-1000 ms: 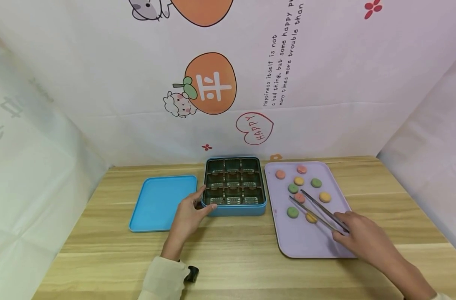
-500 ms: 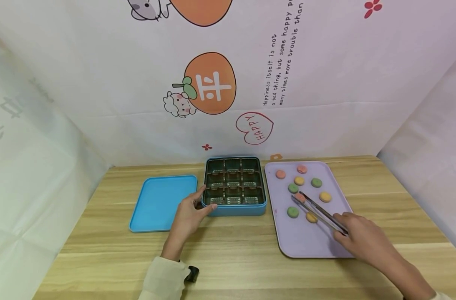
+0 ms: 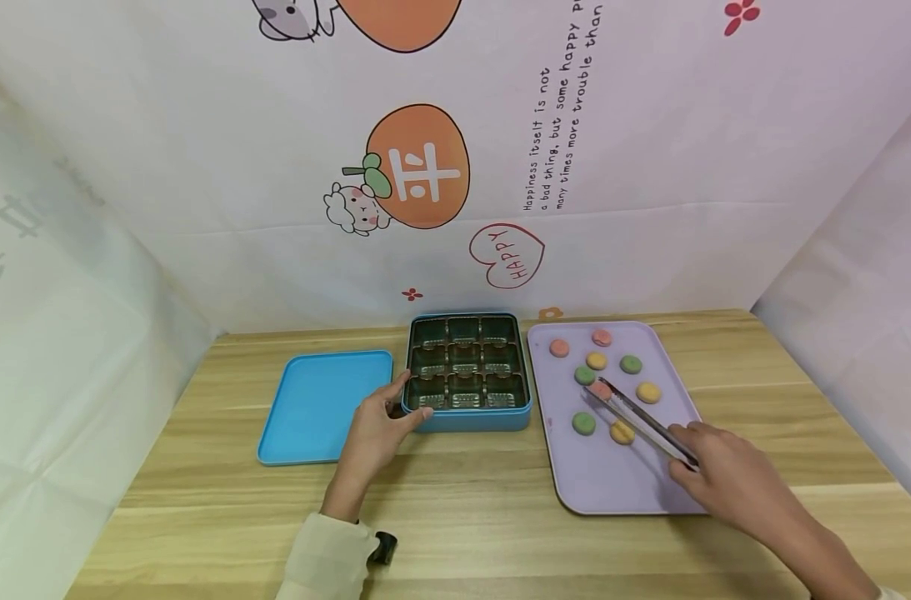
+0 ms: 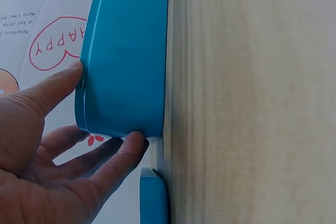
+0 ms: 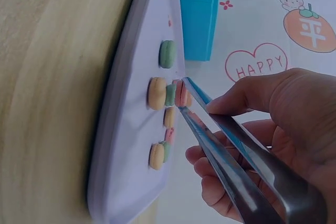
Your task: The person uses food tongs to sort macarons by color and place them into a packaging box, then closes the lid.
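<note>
My right hand (image 3: 733,475) holds metal tongs (image 5: 231,156). A pink macaron (image 5: 180,94) sits between the tong tips; whether it is off the tray is hard to tell. Several green, yellow and pink macarons lie around it on the purple tray (image 3: 613,492). With the thumb at the front rim and fingers against the left side, my left hand (image 3: 376,429) grips the near left corner of a blue box (image 3: 470,421). Inside the box is a plastic insert (image 3: 466,360) with several bare compartments. The left wrist view shows the thumb and fingers on the box's blue wall (image 4: 126,51).
A blue lid (image 3: 327,408) lies flat on the wooden table (image 3: 455,517), left of the box. The tray stands close to the box's right side. A printed white cloth (image 3: 275,150) hangs behind the table, and pale cloth closes off both sides.
The tong arms have drawn together around the pink macaron, which has shifted very slightly. My left hand and the box stay where they were.
</note>
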Action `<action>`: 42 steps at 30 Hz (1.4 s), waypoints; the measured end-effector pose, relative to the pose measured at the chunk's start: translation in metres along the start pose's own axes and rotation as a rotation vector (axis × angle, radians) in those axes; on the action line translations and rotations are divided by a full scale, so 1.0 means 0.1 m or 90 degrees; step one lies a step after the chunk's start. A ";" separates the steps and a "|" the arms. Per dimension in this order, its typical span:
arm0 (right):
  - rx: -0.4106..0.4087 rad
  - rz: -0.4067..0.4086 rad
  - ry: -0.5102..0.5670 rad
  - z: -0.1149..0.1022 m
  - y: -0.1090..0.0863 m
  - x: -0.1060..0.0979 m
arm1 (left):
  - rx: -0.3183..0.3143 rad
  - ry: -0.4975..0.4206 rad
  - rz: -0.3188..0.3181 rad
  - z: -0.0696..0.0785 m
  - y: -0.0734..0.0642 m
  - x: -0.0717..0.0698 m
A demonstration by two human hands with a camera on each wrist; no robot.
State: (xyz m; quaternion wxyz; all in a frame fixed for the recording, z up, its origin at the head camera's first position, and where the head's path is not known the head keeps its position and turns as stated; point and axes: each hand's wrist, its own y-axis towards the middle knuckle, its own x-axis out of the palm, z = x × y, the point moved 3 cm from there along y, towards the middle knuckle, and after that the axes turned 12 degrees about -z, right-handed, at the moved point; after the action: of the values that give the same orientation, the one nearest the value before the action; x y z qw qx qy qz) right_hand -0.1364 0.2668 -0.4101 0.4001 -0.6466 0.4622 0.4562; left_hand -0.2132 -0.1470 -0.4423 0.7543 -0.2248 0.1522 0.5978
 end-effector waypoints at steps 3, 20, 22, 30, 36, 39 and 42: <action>-0.002 0.007 0.001 -0.02 -0.01 -0.03 | -0.001 -0.007 -0.001 0.00 0.00 0.00; -0.052 0.042 -0.019 -0.38 0.03 -0.26 | 0.002 -0.007 0.000 -0.01 0.00 0.01; -0.070 0.057 -0.016 -0.48 0.05 -0.29 | 0.003 -0.010 -0.001 -0.01 0.00 0.00; -0.131 0.069 -0.001 -0.91 0.21 -0.32 | 0.003 -0.009 0.000 -0.01 -0.01 0.00; -0.185 0.061 -0.003 -1.20 0.35 -0.30 | 0.011 0.003 0.006 0.00 0.00 0.01; -0.199 0.055 -0.005 -1.32 0.41 -0.27 | 0.011 0.000 0.005 0.00 0.00 0.01; -0.207 0.035 -0.006 -1.44 0.47 -0.23 | 0.011 0.007 0.008 -0.01 -0.01 0.00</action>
State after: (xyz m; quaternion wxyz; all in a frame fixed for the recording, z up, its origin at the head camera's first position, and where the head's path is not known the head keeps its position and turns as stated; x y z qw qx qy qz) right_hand -0.1532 0.1255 -0.3543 0.2798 -0.6879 0.3978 0.5387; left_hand -0.2118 -0.1482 -0.4431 0.7518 -0.2205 0.1632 0.5996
